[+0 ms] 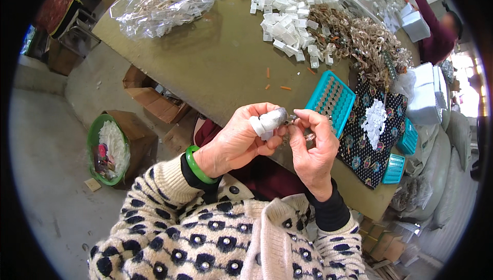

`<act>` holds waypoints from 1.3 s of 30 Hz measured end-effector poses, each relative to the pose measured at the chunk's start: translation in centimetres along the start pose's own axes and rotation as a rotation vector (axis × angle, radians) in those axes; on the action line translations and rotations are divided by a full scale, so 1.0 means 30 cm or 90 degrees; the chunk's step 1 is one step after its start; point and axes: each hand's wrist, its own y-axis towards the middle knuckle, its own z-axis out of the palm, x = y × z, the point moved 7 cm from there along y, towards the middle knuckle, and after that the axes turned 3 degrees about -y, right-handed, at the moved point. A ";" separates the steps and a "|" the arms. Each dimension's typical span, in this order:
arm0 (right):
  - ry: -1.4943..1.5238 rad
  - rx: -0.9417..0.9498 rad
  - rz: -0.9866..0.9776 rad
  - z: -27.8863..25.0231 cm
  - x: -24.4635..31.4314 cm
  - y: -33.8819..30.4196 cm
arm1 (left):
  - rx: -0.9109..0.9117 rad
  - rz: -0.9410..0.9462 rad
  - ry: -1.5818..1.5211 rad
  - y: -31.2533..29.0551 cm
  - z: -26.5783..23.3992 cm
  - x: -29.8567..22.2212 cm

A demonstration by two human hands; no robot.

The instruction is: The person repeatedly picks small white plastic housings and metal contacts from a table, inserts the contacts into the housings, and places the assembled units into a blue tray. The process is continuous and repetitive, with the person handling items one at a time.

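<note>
My left hand [233, 138] and my right hand [314, 149] meet over the table's near edge. A white wrap with a worn grey tip [277, 117] covers a digit of my left hand, whose other fingers curl closed; what they hold is hidden. Thumb and forefinger of my right hand pinch a small shiny piece [291, 117] against the wrapped tip. A clear, brownish bit [309, 137] shows by my right fingers. Just beyond my right hand lies a teal tray [351, 103] with rows of small pieces in its slots.
White plastic boxes [287, 23] and tangled brownish clear strips [377, 49] heap at the back. A patterned dark cloth [354, 149] bears small white pieces [375, 120]. A clear bag [164, 10] lies far left; a green basin [95, 162] stands on the floor. Another person [436, 33] is far right.
</note>
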 end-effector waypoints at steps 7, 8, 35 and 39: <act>0.150 0.011 0.184 -0.010 -0.061 -0.031 | 0.027 0.076 0.049 0.009 0.013 0.003; 0.162 0.027 0.187 -0.011 -0.059 -0.029 | 0.048 0.072 0.032 0.011 0.019 0.004; 0.051 0.093 -0.093 -0.021 0.072 0.025 | 0.184 -0.048 -0.077 -0.007 0.043 0.004; 0.135 0.073 -0.037 -0.029 0.053 0.022 | 0.116 -0.052 0.219 -0.009 0.045 -0.051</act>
